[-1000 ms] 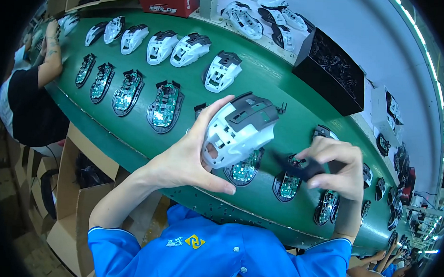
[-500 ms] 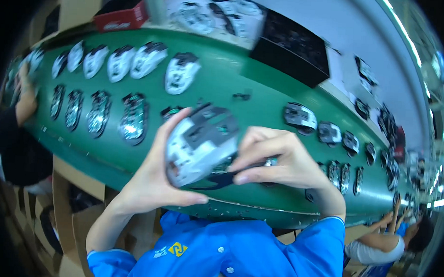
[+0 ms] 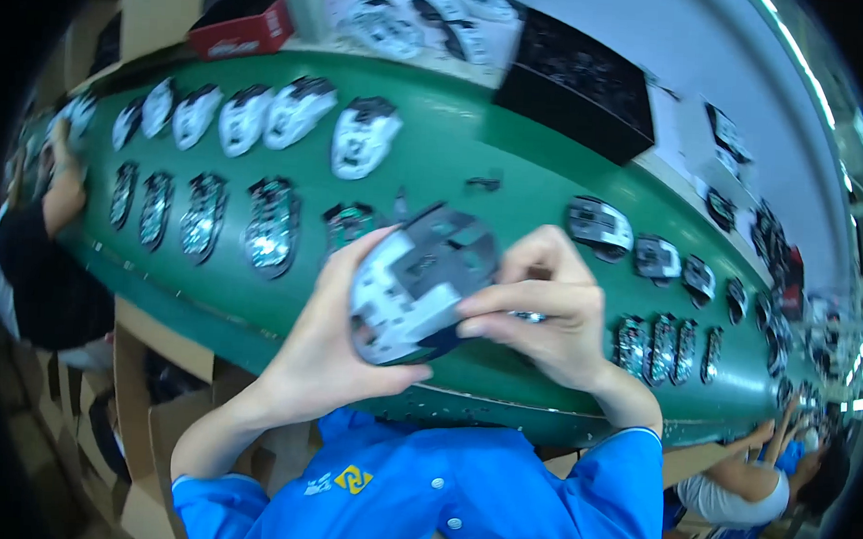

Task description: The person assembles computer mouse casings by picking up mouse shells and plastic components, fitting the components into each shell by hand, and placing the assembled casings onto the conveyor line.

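My left hand (image 3: 328, 328) is wrapped round the left side of a rounded white and dark grey plastic shell (image 3: 417, 269), held tilted above the bench. The shell's face has small square cutouts and a dark recessed part. At its right edge, the thumb and index finger of my right hand (image 3: 545, 308) are pinched together against the white rim. Whether a small part sits between those fingertips is hidden. Just beyond the shell lies a dark half-shell with a green circuit board (image 3: 347, 224), partly covered by my left hand.
White shells (image 3: 365, 137) line the green bench (image 3: 437, 135), with circuit-board halves (image 3: 272, 226) in a nearer row. Grey-white shells (image 3: 599, 227) and more board halves (image 3: 630, 346) lie right. A small black part (image 3: 483, 183) lies mid-bench. Behind stands a black box (image 3: 579, 83). Co-workers sit on both sides.
The shell has turned to show more of its face, and my right fingertips have come up onto its right edge. The whole view has shifted slightly.
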`<action>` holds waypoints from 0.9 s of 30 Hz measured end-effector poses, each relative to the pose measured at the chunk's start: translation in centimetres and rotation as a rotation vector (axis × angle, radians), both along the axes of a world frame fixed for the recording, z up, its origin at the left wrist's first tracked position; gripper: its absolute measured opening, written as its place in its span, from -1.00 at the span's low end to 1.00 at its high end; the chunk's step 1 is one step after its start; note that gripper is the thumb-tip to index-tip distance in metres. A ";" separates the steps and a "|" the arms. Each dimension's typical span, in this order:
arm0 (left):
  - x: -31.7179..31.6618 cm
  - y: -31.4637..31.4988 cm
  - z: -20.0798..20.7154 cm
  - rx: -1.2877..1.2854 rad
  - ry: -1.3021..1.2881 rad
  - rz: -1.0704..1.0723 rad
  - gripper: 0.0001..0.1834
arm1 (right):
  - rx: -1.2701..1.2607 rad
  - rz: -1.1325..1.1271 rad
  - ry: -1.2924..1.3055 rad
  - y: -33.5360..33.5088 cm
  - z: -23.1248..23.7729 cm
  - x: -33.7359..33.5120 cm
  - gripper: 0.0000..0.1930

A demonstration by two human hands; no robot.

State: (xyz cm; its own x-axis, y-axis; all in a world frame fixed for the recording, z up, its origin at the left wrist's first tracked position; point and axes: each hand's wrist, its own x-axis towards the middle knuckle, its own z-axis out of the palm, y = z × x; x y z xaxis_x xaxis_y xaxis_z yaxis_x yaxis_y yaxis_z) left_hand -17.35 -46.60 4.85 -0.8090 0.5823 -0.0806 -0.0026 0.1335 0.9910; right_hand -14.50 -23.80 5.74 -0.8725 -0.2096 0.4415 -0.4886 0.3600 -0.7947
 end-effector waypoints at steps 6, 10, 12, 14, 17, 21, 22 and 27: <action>-0.8 0.1 0.2 0.066 0.059 -0.053 0.03 | -0.083 -0.017 0.004 -0.4 -0.6 -0.3 -0.71; -1.1 -0.3 0.2 0.043 0.106 -0.048 0.04 | -0.093 -0.012 -0.019 -0.7 -0.6 -0.7 -0.71; -1.1 -0.4 0.1 0.055 0.098 -0.040 0.04 | -0.064 0.006 -0.007 -0.9 -0.4 -0.8 -0.71; -1.1 -0.4 0.0 0.069 0.096 -0.039 0.04 | -0.076 0.000 -0.005 -1.1 -0.3 -1.0 -0.72; -1.1 -0.6 -0.1 0.060 0.069 -0.030 0.05 | -0.096 -0.005 0.001 -1.3 -0.3 -1.0 -0.72; -0.9 -0.7 0.3 0.074 -0.001 -0.013 0.03 | -0.062 0.004 0.013 -1.4 -0.1 -0.8 -0.72; -0.8 -0.7 0.4 0.080 -0.069 0.003 0.02 | -0.059 0.003 0.016 -1.4 0.0 -1.0 -0.72; -0.4 -1.0 0.3 0.060 0.007 -0.038 -0.02 | -0.153 0.016 -0.195 -1.0 0.3 -1.0 -0.32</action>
State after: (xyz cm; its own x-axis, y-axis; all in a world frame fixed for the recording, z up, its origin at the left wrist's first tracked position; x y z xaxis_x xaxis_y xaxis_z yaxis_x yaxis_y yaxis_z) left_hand -17.72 -47.57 5.19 -0.7866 0.6161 -0.0397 0.0078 0.0741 0.9972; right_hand -15.47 -24.77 6.09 -0.9415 -0.1675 0.2923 -0.3249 0.2215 -0.9195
